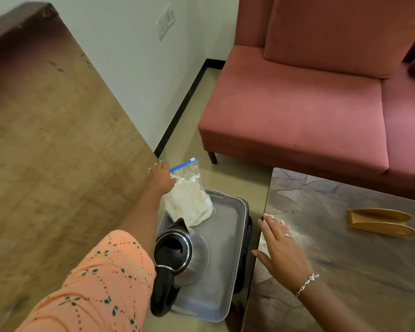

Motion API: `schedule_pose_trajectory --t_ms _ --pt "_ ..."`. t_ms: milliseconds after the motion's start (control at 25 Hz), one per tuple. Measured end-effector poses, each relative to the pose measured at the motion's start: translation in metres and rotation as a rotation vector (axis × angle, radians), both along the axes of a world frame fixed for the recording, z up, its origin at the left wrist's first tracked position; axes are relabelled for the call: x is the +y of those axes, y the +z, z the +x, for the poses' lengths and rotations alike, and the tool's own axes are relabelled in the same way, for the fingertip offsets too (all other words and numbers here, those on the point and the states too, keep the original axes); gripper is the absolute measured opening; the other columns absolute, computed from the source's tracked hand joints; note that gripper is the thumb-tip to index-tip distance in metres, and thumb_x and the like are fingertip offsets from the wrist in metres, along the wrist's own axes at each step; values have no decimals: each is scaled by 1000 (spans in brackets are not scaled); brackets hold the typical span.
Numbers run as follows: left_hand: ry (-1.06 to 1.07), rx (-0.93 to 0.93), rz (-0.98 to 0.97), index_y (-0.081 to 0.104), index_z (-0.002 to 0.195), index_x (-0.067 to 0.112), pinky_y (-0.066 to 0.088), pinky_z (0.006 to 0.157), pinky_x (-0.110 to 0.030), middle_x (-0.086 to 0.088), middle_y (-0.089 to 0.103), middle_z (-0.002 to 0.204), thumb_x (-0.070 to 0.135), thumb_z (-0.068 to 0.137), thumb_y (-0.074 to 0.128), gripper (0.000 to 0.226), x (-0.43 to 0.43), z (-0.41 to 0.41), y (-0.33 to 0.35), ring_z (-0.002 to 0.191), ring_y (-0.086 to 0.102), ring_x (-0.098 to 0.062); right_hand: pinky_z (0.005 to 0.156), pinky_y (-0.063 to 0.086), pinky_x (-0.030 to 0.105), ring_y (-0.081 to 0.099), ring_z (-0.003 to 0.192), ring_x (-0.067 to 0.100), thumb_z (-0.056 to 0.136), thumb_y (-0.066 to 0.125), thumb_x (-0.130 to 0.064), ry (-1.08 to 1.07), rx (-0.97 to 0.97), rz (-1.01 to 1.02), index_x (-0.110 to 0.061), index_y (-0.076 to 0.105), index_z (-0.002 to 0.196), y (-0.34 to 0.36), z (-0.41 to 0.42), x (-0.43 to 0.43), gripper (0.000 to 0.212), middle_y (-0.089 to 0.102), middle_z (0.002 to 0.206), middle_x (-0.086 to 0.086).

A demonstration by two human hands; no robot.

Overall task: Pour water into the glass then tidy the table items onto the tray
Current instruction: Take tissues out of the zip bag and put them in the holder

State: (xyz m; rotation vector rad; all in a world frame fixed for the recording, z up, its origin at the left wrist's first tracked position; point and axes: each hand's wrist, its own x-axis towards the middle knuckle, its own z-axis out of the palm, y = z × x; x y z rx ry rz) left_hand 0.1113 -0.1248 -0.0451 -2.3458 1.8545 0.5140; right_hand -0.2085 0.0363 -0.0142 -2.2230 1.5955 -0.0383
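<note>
- Pink upholstered sofa (297, 111): soft napped fabric on dark legs, behind the work area.
- Brown metallic-sheen table top (345, 271): hard, smooth, square-edged. I see no glass on the part in view.
- Grey rectangular plastic tray (223, 248): rigid, with perforated walls and cut-out handles. It stands on the floor beside the table. I would lift it by both handles, since the load sits unevenly.
- Steel electric kettle with black lid and handle (177, 255): upright in the tray's near half. The polished body looks slippery, and it is heavy if filled (level hidden), so the handle is the place to hold.
- Clear zip bag of white contents with a blue seal strip (189, 202): leaning in the tray's far corner. It looks limp, light and likely to slump, so I would pinch it just under the seal.
- Gold ridged napkin holder (379, 222): stiff and light, on the table, not yet tidied.
- Right hand (283, 248): flat on the table edge, fingers straight, holding nothing.
- Left hand (159, 177): at the bag's upper edge, thumb touching it. I cannot tell whether it pinches.
</note>
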Motion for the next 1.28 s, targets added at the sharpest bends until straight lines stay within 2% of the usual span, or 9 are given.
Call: schedule_pose_trajectory --t_ms 160,360,560,680,800,920,1000,1120,1280 --pt "18 -50 134 41 129 8 21 113 -47 -15 49 134 39 87 56 54 0 6 -16 127 42 -34 114 1 27 12 143 21 89 49 -43 24 -17 -38 -15 15 144 0 5 -9 71 17 154 6" --pt "60 68 -204 65 96 10 12 117 -41 -13 67 95 8 87 52 16 21 -4 -8 94 59 -30 114 6 26 15 142 21 89 51 -41 13 -74 -41 -16 18 143 3 10 -12 69 19 153 5" --pt "-44 245 -360 69 88 3 32 101 -36 -15 68 95 -1 84 53 17 55 -31 36 92 56 -34 112 17 24 20 140 16 86 58 -34 -22 -337 4 -17 24 141 30 8 -10 66 24 152 1" --pt "-152 297 -479 69 84 0 27 107 -35 -17 68 87 -4 81 57 13 82 -56 70 85 60 -31 108 19 21 26 138 14 85 61 -30 -72 -495 -35 -16 31 139 52 -2 -8 63 31 148 0" --pt "-216 350 -615 69 79 -2 24 110 -36 -18 68 78 -8 77 61 10 114 -92 107 77 54 -15 106 28 23 35 131 13 84 63 -19 -184 -663 -95 -12 39 135 79 -22 -7 57 41 141 0" --pt "-270 390 -695 70 75 -3 37 101 -47 -17 66 71 -9 75 64 9 140 -136 138 70 55 -16 100 30 13 44 122 9 85 60 -7 -264 -787 -157 -9 46 130 101 -49 -5 47 48 131 -5" --pt "-281 419 -700 70 74 -2 39 99 -48 -17 66 69 -9 74 65 9 153 -166 156 65 58 -22 97 37 15 52 115 10 83 62 -4 -298 -867 -145 -8 54 122 112 -70 -2 40 55 121 -6" --pt "-235 508 -664 70 77 -1 36 103 -38 -8 63 71 -7 78 64 8 168 -213 176 68 53 -16 88 52 33 64 93 14 81 63 0 -361 -1016 -121 -10 68 98 126 -105 10 21 69 99 0" --pt "-193 580 -561 69 85 -2 43 97 -45 -12 65 79 -3 80 64 8 184 -266 191 76 58 -25 68 53 21 64 71 4 80 61 4 -450 -1170 -119 -24 66 71 140 -149 32 30 69 73 -13"
